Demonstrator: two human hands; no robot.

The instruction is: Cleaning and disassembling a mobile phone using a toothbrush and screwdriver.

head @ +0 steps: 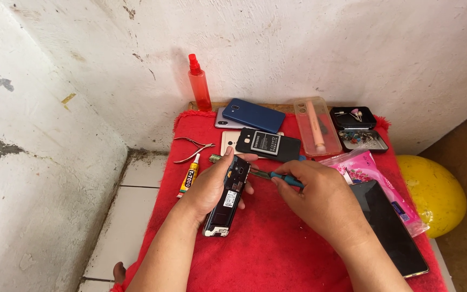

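Red cloth (277, 249) covers the tabletop from wall to near edge; everything sits on it. Largest loose item: a dark screen panel (393, 227) lying flat at the right, beside a pink packet (371, 173). Along the wall: a red spray bottle (198, 84) upright, a blue phone (255, 115) stacked over a pale one, a clear plastic case (314, 127), a small black tray of bits (362, 139). A black battery (268, 145) lies just behind the hands. Left edge: nippers (193, 148) and a glue tube (190, 178).

The opened phone (231, 196), back cover off and insides showing, is held tilted on its long edge just above the cloth. Left hand (209, 189): grip wrapped around the phone's body, thumb over the upper end. Right hand (320, 200): grip pinched on a thin screwdriver (277, 176) with a teal handle, tip meeting the upper part of the phone.

Judgement on doing this well: the phone wants steadying, lower end resting on the cloth so it cannot twist. The tip should sit square in its seat, with pressure along the shaft and only the fingertips turning. A slip here would likely rake the exposed board. Anything small that comes out belongs in the tray, not on the pile of the cloth.
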